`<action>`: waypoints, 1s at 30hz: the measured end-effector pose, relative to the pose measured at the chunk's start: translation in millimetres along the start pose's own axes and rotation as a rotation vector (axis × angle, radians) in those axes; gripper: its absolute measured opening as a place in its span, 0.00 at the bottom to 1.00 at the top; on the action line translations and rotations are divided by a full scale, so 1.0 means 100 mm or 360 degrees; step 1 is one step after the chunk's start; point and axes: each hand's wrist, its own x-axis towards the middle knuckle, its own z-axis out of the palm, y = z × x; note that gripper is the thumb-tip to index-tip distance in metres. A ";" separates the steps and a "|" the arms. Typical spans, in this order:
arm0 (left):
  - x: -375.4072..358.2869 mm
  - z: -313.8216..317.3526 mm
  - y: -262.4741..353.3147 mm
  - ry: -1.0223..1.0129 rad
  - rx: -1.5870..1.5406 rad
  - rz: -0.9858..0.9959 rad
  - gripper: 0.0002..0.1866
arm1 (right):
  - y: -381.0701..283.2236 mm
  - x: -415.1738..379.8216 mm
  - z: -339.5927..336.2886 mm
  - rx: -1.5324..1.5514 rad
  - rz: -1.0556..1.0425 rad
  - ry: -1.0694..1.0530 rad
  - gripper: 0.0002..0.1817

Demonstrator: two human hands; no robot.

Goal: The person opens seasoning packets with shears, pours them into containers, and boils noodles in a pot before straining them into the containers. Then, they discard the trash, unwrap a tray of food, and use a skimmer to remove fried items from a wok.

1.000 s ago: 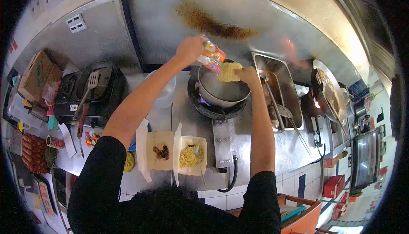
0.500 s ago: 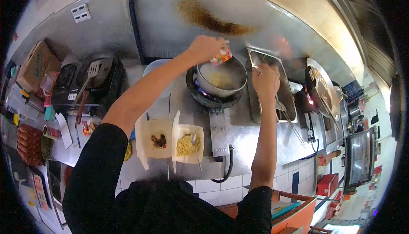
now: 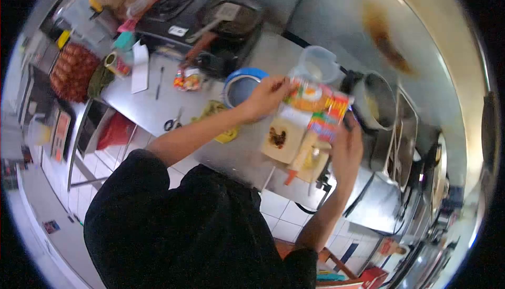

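Palm down and fingertips pinched together, the left hand (image 3: 268,97) clamps the upper left corner of an instant noodle packet (image 3: 318,105), just right of the frame's centre. Its left forearm (image 3: 202,133) slants up from the lower left, the elbow bent. On the other side the right hand (image 3: 350,144) curls its fingers at the packet's right edge; blur hides whether they are closed on it. The right forearm (image 3: 329,210) rises steeply from the lower right.

Glossy, flexible plastic forms the packet, printed in red, yellow and green with a fried egg. Just below it in the frame lies a cream takeaway box (image 3: 288,153), squarish, with a dark, wet-looking sauce (image 3: 277,137) in its left part. Right of the packet stands a round metal pot (image 3: 384,90); above, a translucent plastic tub (image 3: 320,57); left of that, a blue-rimmed round bowl (image 3: 246,71). Smooth steel makes up the countertop (image 3: 139,111), and a flat-headed slotted spatula (image 3: 228,11) lies toward the top.
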 end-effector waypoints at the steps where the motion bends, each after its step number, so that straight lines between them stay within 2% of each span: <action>1: -0.26 -0.23 0.06 -0.0030 0.0148 -0.0043 0.16 | -0.13 -0.10 0.32 -0.0076 0.0074 -0.0092 0.27; 3: -0.67 -0.71 0.05 -0.0025 0.0294 -0.0111 0.15 | -0.02 -0.25 0.79 -0.0143 0.0079 -0.0245 0.19; 5: -0.99 -1.14 -0.26 -0.0013 -0.0008 -0.0369 0.15 | 0.06 -0.36 1.22 -0.0117 0.0157 -0.0320 0.16; 6: -1.11 -1.41 -0.39 0.0005 -0.0006 -0.0387 0.15 | 0.12 -0.41 1.39 -0.0091 0.0232 -0.0348 0.13; 7: -1.18 -1.73 -0.51 0.0085 0.0387 -0.0419 0.12 | 0.22 -0.43 1.59 -0.0090 0.0240 -0.0361 0.13; 8: -1.21 -2.02 -0.56 0.0159 0.0779 -0.0438 0.15 | 0.35 -0.42 1.77 -0.0201 0.0115 -0.0283 0.12; 10: -1.19 -2.45 -0.54 0.0426 0.1722 -0.0393 0.30 | 0.47 -0.34 2.11 -0.0420 -0.0153 -0.0200 0.12; 11: -1.15 -2.62 -0.57 0.0418 0.1712 -0.0381 0.30 | 0.48 -0.30 2.26 -0.0430 -0.0153 -0.0186 0.12; 13: -1.01 -2.93 -0.75 0.0521 0.2425 0.0098 0.43 | 0.48 -0.20 2.58 -0.0626 -0.0069 -0.0166 0.11; 14: -0.95 -3.06 -0.88 0.0516 0.2406 0.0107 0.43 | 0.56 -0.12 2.74 -0.0643 -0.0066 -0.0153 0.11; 16: -0.84 -3.30 -1.21 0.0002 0.2330 -0.0038 0.44 | 0.81 0.05 3.08 -0.0590 -0.0393 -0.0076 0.11; 17: -0.82 -3.36 -1.33 -0.0004 0.2320 -0.0026 0.44 | 0.93 0.10 3.20 -0.0601 -0.0391 -0.0064 0.11; 19: -0.75 -3.43 -1.43 -0.0171 0.2070 -0.0197 0.43 | 1.04 0.18 3.40 -0.0767 -0.0456 -0.0090 0.13; 20: -0.76 -3.43 -1.46 -0.0184 0.2065 -0.0190 0.43 | 1.05 0.19 3.45 -0.0824 -0.0332 -0.0133 0.15; 22: -0.92 -3.30 -1.36 0.0146 0.1615 0.0133 0.38 | 1.01 0.15 3.52 -0.0790 -0.0309 -0.0199 0.15; 24: -1.09 -3.06 -1.05 0.0095 0.1451 0.0135 0.38 | 0.99 0.08 3.52 -0.0770 -0.0272 -0.0225 0.15; 26: -1.28 -2.78 -0.87 0.0019 0.1273 0.0139 0.38 | 0.96 -0.08 3.57 -0.0277 -0.0277 -0.0378 0.13; 28: -1.38 -2.54 -0.75 -0.0108 0.1058 0.0430 0.41 | 0.86 -0.29 3.54 -0.0257 -0.0235 -0.0327 0.11; 30: -1.46 -2.29 -0.44 -0.0225 0.0901 0.0417 0.42 | 0.68 -0.54 3.32 -0.0233 -0.0202 -0.0291 0.10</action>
